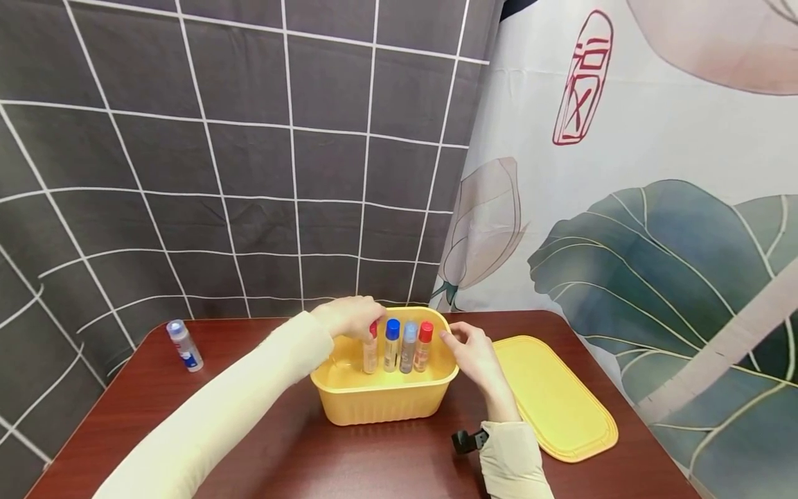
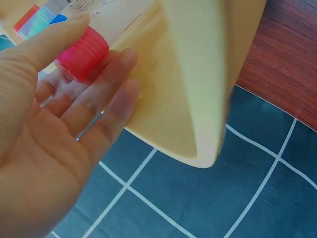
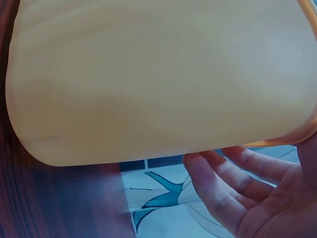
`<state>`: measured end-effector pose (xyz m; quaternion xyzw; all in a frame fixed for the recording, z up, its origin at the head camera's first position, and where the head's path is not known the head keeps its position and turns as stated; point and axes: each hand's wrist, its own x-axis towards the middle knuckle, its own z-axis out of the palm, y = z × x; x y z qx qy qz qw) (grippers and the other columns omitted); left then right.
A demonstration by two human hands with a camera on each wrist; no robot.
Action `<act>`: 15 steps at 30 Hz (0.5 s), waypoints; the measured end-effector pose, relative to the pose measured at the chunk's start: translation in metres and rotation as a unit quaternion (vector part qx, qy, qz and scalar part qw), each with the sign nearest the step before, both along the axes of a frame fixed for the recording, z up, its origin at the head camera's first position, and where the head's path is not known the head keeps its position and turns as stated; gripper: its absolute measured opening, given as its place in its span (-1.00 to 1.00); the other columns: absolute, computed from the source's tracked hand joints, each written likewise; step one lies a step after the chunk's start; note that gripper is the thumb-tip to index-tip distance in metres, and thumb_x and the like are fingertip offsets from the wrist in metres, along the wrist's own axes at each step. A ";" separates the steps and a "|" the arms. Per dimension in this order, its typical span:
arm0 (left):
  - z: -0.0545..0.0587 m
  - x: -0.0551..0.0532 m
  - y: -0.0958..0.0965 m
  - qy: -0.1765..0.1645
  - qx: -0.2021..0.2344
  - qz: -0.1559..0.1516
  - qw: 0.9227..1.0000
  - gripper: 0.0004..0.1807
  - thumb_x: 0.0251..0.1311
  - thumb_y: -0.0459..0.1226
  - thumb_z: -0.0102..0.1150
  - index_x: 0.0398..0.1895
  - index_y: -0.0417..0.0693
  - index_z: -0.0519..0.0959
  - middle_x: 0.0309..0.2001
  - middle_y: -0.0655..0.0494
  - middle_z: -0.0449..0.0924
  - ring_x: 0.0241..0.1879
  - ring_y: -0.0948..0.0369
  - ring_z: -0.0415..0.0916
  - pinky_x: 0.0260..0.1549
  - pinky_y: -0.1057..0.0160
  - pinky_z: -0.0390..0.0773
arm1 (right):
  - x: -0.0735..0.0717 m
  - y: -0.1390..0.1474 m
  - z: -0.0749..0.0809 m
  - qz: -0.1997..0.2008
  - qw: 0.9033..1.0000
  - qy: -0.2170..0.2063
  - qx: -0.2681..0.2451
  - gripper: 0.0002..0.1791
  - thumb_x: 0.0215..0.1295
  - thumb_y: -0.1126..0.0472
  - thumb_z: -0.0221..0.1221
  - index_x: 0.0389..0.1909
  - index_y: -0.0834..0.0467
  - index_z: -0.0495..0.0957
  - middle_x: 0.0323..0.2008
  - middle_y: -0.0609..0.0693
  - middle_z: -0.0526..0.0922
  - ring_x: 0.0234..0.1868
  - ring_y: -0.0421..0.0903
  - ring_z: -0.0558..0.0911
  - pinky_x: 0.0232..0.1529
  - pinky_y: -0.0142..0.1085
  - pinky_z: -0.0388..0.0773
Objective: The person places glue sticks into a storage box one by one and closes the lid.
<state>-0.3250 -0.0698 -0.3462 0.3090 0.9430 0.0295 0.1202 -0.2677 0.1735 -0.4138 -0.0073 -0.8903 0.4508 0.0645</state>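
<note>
A yellow plastic tub [image 1: 386, 400] stands on the table, with small clear bottles upright inside in a row. My left hand [image 1: 354, 317] reaches over its left side. Thumb and fingers pinch the red cap [image 2: 86, 53] of the leftmost bottle [image 1: 370, 357]. Beside it stand a blue-capped bottle [image 1: 391, 350], a greyish bottle with a light blue cap [image 1: 408, 352] and another red-capped bottle [image 1: 423, 350]. At the tub's right end my right hand [image 1: 476, 357] grips the rim, its fingers [image 3: 218, 191] along the outer wall.
A yellow lid [image 1: 555, 395] lies flat on the dark red table [image 1: 368, 464], right of the tub. One more small bottle [image 1: 185, 345], with a pale cap and blue label, stands at the far left. Grey checked cloth [image 1: 249, 166] and a printed curtain [image 1: 536, 118] hang behind.
</note>
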 end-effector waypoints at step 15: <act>-0.007 -0.001 0.003 0.020 0.013 -0.024 0.999 -0.67 0.02 -0.17 0.48 -0.13 0.05 0.63 -0.38 0.27 0.57 -0.34 0.22 0.50 -0.22 0.21 0.57 | 0.001 -0.001 0.000 0.000 1.000 0.002 -0.003 -0.67 0.37 0.11 0.20 0.01 0.26 0.60 -0.22 0.10 0.64 -0.27 -0.01 0.59 -0.21 -0.17 0.64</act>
